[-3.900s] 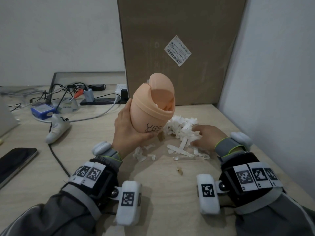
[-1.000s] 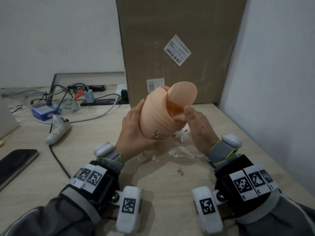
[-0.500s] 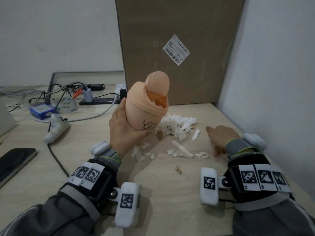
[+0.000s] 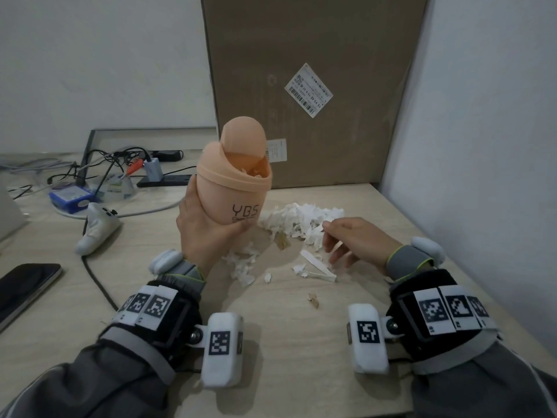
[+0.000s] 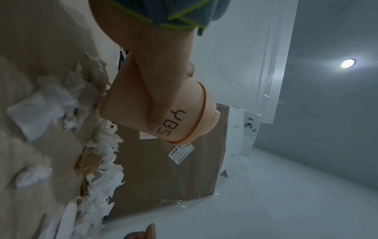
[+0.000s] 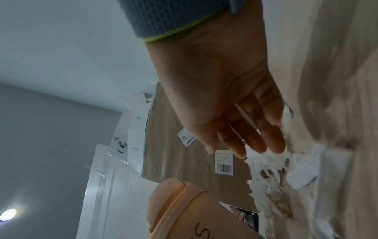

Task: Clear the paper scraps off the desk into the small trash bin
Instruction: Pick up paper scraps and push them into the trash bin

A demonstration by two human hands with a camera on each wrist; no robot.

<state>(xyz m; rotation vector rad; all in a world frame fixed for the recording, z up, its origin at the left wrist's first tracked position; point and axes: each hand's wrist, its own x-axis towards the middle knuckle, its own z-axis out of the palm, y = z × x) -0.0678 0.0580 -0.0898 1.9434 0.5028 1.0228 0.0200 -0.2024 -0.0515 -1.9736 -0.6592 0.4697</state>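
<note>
the small trash bin [image 4: 232,188], smooth peach plastic with a domed swing lid tipped open, is being held above the bench [image 4: 286,342] in the left hand [image 4: 208,233], whose fingers are curling round its base. white shreds are showing inside its mouth. the paper scraps [image 4: 301,220], torn and crinkled, are lying heaped just beside it on pale wood-grain. the right hand [image 4: 355,244] is hovering over them with relaxed, empty fingers. a tall cardboard box [image 4: 313,86] is leaning against white walls.
</note>
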